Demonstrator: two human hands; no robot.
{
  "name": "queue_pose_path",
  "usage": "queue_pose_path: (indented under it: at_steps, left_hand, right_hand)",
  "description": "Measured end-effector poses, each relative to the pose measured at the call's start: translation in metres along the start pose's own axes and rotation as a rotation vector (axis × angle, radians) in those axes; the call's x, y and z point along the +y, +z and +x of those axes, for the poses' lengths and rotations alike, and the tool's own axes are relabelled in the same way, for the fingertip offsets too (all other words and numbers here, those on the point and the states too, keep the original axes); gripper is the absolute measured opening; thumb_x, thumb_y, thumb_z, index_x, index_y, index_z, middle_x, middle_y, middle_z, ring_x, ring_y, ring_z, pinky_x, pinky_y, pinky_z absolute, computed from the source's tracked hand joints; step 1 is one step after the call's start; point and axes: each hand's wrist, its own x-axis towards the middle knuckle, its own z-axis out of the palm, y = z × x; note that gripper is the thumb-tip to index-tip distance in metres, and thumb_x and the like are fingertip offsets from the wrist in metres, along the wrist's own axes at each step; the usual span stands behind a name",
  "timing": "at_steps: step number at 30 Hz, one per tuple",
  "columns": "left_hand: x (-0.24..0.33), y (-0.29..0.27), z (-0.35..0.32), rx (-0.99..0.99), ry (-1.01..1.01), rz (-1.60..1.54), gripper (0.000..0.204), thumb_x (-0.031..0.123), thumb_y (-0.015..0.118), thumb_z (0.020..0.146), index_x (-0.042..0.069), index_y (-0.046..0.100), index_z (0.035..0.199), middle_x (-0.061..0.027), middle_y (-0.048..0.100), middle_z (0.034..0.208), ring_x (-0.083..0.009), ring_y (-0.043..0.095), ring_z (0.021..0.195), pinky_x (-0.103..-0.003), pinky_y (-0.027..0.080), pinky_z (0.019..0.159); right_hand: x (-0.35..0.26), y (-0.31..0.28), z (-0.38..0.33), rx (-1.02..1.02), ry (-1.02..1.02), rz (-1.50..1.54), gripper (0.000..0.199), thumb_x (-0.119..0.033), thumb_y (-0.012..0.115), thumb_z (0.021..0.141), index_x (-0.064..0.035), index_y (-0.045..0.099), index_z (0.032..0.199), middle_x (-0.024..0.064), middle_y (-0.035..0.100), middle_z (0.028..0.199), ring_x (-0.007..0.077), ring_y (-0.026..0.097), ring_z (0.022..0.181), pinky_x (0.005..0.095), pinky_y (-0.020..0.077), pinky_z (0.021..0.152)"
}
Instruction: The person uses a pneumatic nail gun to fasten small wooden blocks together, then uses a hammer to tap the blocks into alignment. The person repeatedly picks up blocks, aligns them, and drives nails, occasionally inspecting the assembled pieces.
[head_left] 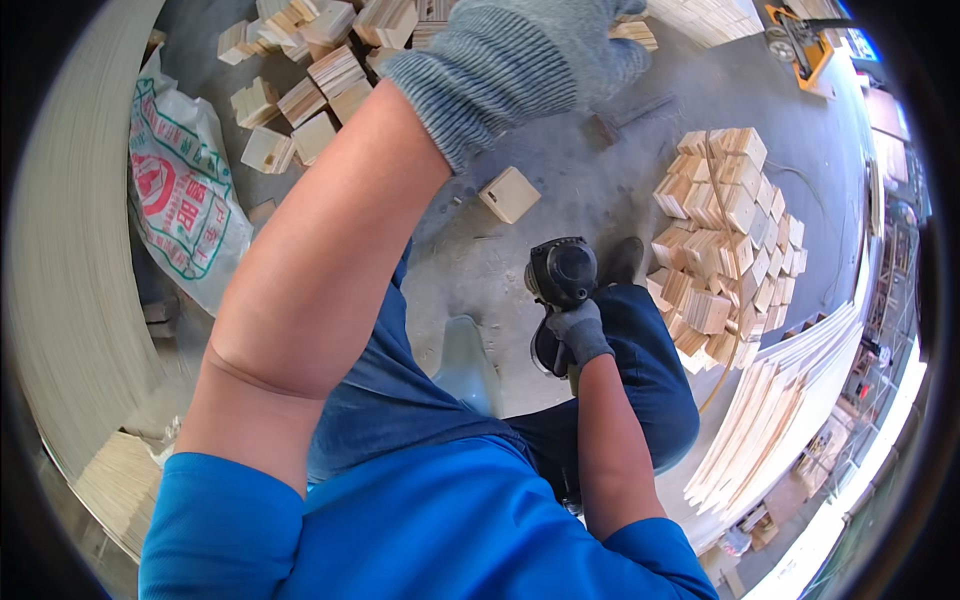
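My left hand (560,50), in a grey knit glove, reaches across to the top edge of the view. Its thumb stands apart from the fingers, which are partly cut off, so it looks open. A small plywood block (633,34) shows just past the thumb; whether the hand touches it, I cannot tell. By my right knee, my gloved right hand (580,331) is closed around the handle of a black nail gun (566,274). A single plywood block (510,195) lies on the floor under my left wrist.
Loose plywood blocks (337,72) are heaped at the upper left, near a white printed sack (185,190). On the right stand stacked blocks (730,215) with a yellowish hose across them, above thin wooden sheets (775,410). A yellow pallet jack (803,50) is at the far right.
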Motion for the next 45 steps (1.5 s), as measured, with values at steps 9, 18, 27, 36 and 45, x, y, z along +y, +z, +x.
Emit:
queue_pose_path:
  at_steps: [9,18,27,36,45]
  left_hand:
    - [-0.014,-0.022,-0.001,0.063,0.094,-0.066,0.031,0.029,0.066,0.093,0.001,0.073,0.104,-0.0248,0.073,0.094,-0.0422,0.072,0.092,-0.050,0.057,0.085]
    - [-0.025,-0.022,0.000,0.147,0.110,0.002,0.030,0.027,0.065,0.093,-0.002,0.071,0.099,-0.0266,0.073,0.093,-0.0423,0.072,0.091,-0.049,0.057,0.084]
    - [-0.066,-0.018,0.006,0.161,0.411,0.145,0.028,0.023,0.064,0.093,-0.004,0.069,0.097,-0.0280,0.070,0.089,-0.0406,0.071,0.092,-0.047,0.057,0.085]
    - [-0.031,-0.056,-0.007,-0.018,-0.026,-0.017,0.031,0.024,0.065,0.095,-0.006,0.068,0.101,-0.0277,0.072,0.097,-0.0399,0.071,0.097,-0.045,0.058,0.089]
    - [-0.030,-0.062,-0.001,-0.122,-0.051,-0.059,0.032,0.025,0.065,0.096,-0.006,0.068,0.105,-0.0265,0.072,0.097,-0.0389,0.072,0.097,-0.045,0.058,0.089]
  right_hand:
    - [-0.038,-0.032,-0.038,0.191,-0.216,0.359,0.041,-0.008,0.081,0.073,-0.0055,0.074,0.113,0.0133,0.078,0.107,0.0277,0.075,0.103,0.0398,0.0595,0.093]
    - [-0.111,-0.086,-0.042,0.225,-0.372,0.385,0.048,-0.002,0.084,0.068,-0.0027,0.071,0.114,0.0107,0.076,0.111,0.0255,0.072,0.101,0.0387,0.0587,0.091]
    - [-0.150,-0.104,-0.016,0.160,-0.228,0.368,0.043,-0.009,0.087,0.065,-0.0014,0.074,0.105,0.0121,0.077,0.109,0.0263,0.072,0.102,0.0365,0.0577,0.093]
    - [-0.149,-0.100,-0.011,0.160,-0.173,0.406,0.039,-0.008,0.084,0.069,-0.0017,0.073,0.106,0.0110,0.078,0.101,0.0246,0.075,0.093,0.0354,0.0594,0.087]
    - [-0.127,-0.087,0.000,0.213,-0.269,0.390,0.037,-0.003,0.088,0.069,0.0012,0.073,0.102,0.0114,0.077,0.092,0.0224,0.074,0.082,0.0347,0.0614,0.071]
